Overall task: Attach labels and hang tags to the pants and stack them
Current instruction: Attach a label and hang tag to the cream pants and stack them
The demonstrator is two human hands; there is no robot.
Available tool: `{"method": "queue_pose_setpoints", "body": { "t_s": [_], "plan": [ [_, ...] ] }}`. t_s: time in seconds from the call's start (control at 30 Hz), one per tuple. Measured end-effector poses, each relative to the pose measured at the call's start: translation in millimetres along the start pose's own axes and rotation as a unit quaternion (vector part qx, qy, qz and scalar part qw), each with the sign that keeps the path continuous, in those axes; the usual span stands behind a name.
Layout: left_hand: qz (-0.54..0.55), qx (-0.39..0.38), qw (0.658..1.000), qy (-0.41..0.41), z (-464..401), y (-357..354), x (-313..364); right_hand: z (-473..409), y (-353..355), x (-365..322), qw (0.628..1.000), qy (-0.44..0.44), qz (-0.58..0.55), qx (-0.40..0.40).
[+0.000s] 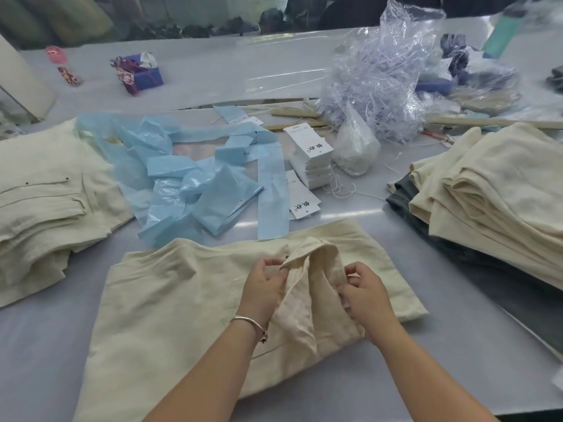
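A cream pair of pants (170,303) lies folded on the grey table in front of me. Its waistband is lifted and opened at the middle. My left hand (264,283) pinches the left flap of the waistband near a small dark button. My right hand (364,292) grips the right side of the opened waistband, where a small label edge shows under the fingers. A stack of white hang tags (309,153) stands behind the pants, and loose tags (300,197) lie beside it.
One pile of cream pants (45,190) sits at the left; a taller pile (499,184) sits at the right over dark garments. Crumpled blue plastic strips (195,175), a clear bag of plastic fasteners (377,77) and a small white bag (355,144) lie behind.
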State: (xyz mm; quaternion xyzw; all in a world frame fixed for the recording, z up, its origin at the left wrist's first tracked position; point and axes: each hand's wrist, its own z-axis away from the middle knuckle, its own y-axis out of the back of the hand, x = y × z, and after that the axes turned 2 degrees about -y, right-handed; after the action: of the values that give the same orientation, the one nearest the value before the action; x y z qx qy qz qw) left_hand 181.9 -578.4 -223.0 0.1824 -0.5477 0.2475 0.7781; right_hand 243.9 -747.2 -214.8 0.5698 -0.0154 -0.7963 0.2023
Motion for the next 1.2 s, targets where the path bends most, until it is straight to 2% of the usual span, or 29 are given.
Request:
{"method": "queue_pose_setpoints", "body": {
  "t_s": [0.07,0.13,0.23,0.33,0.53,0.77,1.1,1.2],
  "plan": [
    [-0.059,0.025,0.997,-0.046,-4.0,2.3,2.3,-2.3,6.5,7.3,0.999,0.003,-0.01,0.035],
    [-0.128,0.006,0.986,-0.11,-3.6,2.3,7.2,-3.5,11.1,13.7,0.998,0.037,0.023,0.055],
    [-0.242,-0.012,0.954,-0.175,1.1,0.4,10.3,-5.0,11.9,18.5,0.993,0.089,0.073,0.036],
    [-0.314,-0.024,0.926,-0.21,4.6,-0.5,10.6,-7.8,14.2,18.6,0.995,0.082,0.062,0.018],
    [-0.317,-0.013,0.925,-0.207,5.9,-4.7,10.6,-8.8,24.4,15.5,0.994,-0.016,-0.093,-0.056],
    [-0.33,0.002,0.924,-0.193,2.0,-4.3,-5.7,-6.9,40.9,16.9,0.986,-0.022,-0.039,-0.158],
    [-0.345,0.013,0.917,-0.201,6.1,-5.5,-5.1,-6.6,43.1,20.9,0.985,-0.02,-0.044,-0.164],
    [-0.348,0.01,0.918,-0.192,7.3,-7.7,-6.0,-8.1,44.0,21.5,0.99,-0.016,-0.015,-0.137]
  ]
}}
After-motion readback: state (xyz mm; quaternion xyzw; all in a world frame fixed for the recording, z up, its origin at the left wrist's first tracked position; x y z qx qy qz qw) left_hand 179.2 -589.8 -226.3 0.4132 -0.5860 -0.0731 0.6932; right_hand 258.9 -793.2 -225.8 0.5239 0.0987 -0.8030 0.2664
